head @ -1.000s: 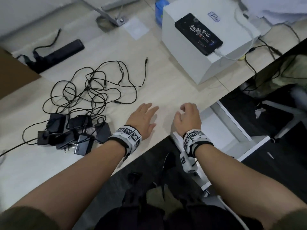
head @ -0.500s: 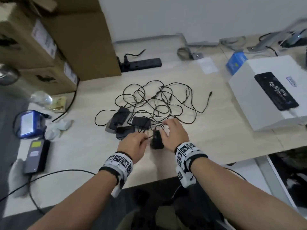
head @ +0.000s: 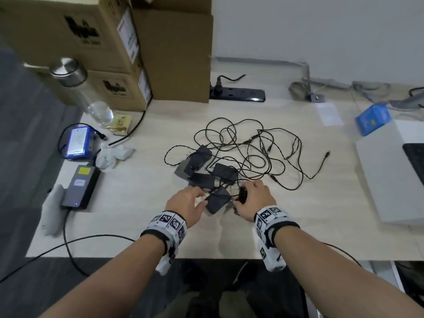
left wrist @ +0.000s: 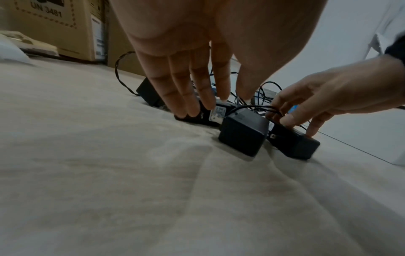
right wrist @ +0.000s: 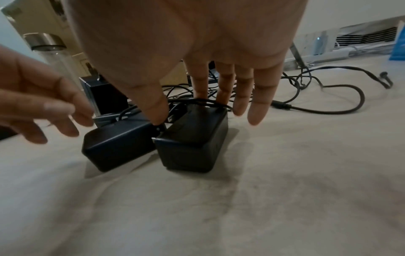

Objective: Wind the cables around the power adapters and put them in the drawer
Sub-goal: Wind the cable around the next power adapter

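Several black power adapters (head: pixel 202 161) lie mid-desk with their thin black cables (head: pixel 252 143) tangled behind them. My right hand (head: pixel 246 191) pinches the nearest-right adapter (head: pixel 242 196), thumb at its plug end and fingers behind it; in the right wrist view my right hand (right wrist: pixel 190 110) straddles that adapter (right wrist: pixel 192 147). My left hand (head: pixel 198 198) has straight fingers; in the left wrist view the left hand (left wrist: pixel 208 104) touches a flat adapter (left wrist: pixel 192 117) beside another adapter (left wrist: pixel 243 131). No drawer is in view.
Cardboard boxes (head: pixel 110 42) and a glass bottle (head: pixel 75 83) stand at the back left. A blue battery pack (head: pixel 78 143), tissue (head: pixel 114 154) and grey power brick (head: pixel 80 187) lie left. A power strip (head: pixel 238 94) sits behind, a white box (head: pixel 390 175) right.
The view swung left from the desk's right end. Both hands left the desk edge and reached the adapter pile. My right hand took hold of one adapter.
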